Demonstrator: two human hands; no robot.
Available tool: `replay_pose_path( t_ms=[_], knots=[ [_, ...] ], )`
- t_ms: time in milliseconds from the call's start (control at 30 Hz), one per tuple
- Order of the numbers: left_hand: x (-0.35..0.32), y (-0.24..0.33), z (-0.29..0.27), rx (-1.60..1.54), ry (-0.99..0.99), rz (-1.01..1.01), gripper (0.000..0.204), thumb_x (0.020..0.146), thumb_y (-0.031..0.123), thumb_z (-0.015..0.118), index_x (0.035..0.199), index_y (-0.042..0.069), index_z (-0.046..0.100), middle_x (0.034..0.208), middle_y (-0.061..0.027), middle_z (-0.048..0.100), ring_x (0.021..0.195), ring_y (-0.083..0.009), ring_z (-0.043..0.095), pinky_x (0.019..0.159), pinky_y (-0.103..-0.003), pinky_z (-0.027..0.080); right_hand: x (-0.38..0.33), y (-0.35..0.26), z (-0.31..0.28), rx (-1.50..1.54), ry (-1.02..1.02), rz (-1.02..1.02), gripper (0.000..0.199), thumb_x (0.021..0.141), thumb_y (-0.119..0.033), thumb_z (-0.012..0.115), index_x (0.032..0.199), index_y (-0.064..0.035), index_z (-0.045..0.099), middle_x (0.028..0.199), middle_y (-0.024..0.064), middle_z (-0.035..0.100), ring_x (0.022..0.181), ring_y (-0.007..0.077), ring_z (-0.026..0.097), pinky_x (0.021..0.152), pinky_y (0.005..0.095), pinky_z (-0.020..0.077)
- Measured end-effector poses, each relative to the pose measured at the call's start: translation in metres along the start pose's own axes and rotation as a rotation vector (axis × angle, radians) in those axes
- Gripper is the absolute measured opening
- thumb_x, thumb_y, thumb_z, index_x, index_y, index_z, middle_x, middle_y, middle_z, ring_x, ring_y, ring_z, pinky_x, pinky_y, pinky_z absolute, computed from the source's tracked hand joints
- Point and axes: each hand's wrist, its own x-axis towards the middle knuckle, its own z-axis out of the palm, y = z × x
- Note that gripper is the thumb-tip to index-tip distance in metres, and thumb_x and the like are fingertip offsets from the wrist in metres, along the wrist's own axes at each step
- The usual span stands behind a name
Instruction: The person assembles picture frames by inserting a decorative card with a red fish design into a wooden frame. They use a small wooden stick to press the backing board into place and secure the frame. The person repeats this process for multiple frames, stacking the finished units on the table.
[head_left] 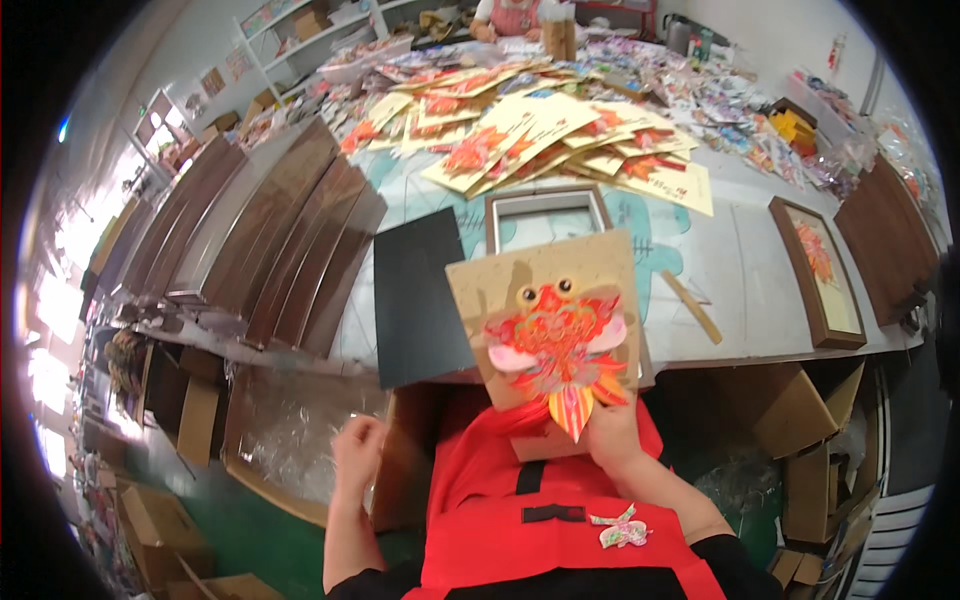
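In front of my red apron I hold a beige goldfish picture card [500,292], tilted a little. Its raised red and orange fish has two bulging eyes and pink side fins. My right hand [612,437] grips the lower right edge of the card, fingers partly hidden behind it. Lower to the left, over an open carton, my left hand [359,448] is curled closed; whatever is in it, if anything, is hidden. Behind the card lies an empty brown picture frame [490,215] on the table. A black backing board [418,300] lies left of it.
Brown frames [290,230] stand stacked at the left, with more frames [880,235] at the right. Beside those lies a framed fish picture [822,275]. A wooden stick [692,306] rests nearby. Cream cards [540,135] are heaped farther back; a person [510,20] sits beyond.
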Motion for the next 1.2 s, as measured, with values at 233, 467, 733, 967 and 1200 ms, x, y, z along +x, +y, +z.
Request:
replay_pose_path(
  t_ms=[233, 467, 733, 967, 1200],
  knots=[
    [0.007, 0.055, 0.004, 0.000, 0.219, 0.233, 0.051, 0.086, 0.008, 0.063, 0.132, -0.001, 0.043, 0.123, -0.0145, 0.055, 0.113, -0.0225, 0.054, 0.093, -0.033, 0.044, -0.003, -0.003, 0.008, 0.127, -0.017, 0.081, 0.019, 0.092, -0.010, 0.058, 0.108, -0.0005, 0.061, 0.091, 0.0000, 0.063, 0.074, 0.0047, 0.057, 0.059, 0.0188, 0.0454],
    [0.011, 0.119, 0.120, -0.765, -0.315, 0.243, 0.034, 0.095, 0.003, 0.048, 0.128, -0.002, 0.042, 0.112, -0.0080, 0.059, 0.098, -0.0088, 0.056, 0.085, -0.022, 0.044, 0.003, -0.029, 0.003, 0.093, -0.131, 0.319, 0.012, 0.091, -0.011, 0.058, 0.100, -0.0036, 0.060, 0.076, -0.0009, 0.059, 0.058, 0.0045, 0.051, 0.046, 0.0177, 0.0351],
    [0.026, 0.160, 0.117, -0.953, -0.235, 0.400, 0.013, 0.098, 0.006, 0.044, 0.108, 0.000, 0.049, 0.098, -0.0047, 0.061, 0.086, -0.0056, 0.056, 0.074, -0.021, 0.045, 0.007, -0.037, 0.013, -0.246, -0.307, 0.252, 0.017, 0.089, -0.018, 0.062, 0.086, -0.0019, 0.060, 0.069, 0.0004, 0.058, 0.055, 0.0065, 0.050, 0.048, 0.0234, 0.0384],
    [0.053, 0.197, 0.084, -1.256, -0.372, 0.348, 0.014, 0.099, 0.010, 0.044, 0.107, 0.000, 0.049, 0.104, -0.0120, 0.063, 0.094, -0.0155, 0.062, 0.084, -0.030, 0.050, -0.009, -0.046, -0.008, -0.776, -0.703, 0.216, 0.022, 0.089, -0.017, 0.061, 0.096, 0.0033, 0.063, 0.077, 0.0103, 0.065, 0.070, 0.0151, 0.061, 0.067, 0.0290, 0.0489],
    [0.066, 0.211, 0.068, -1.263, -0.362, 0.378, 0.014, 0.099, 0.010, 0.043, 0.107, 0.000, 0.049, 0.108, -0.0119, 0.062, 0.097, -0.0158, 0.061, 0.087, -0.031, 0.049, -0.016, -0.095, -0.044, -0.753, -0.233, -0.169, 0.011, 0.085, -0.007, 0.064, 0.092, 0.0022, 0.064, 0.079, 0.0052, 0.064, 0.073, 0.0070, 0.057, 0.067, 0.0228, 0.0469]
  ],
)
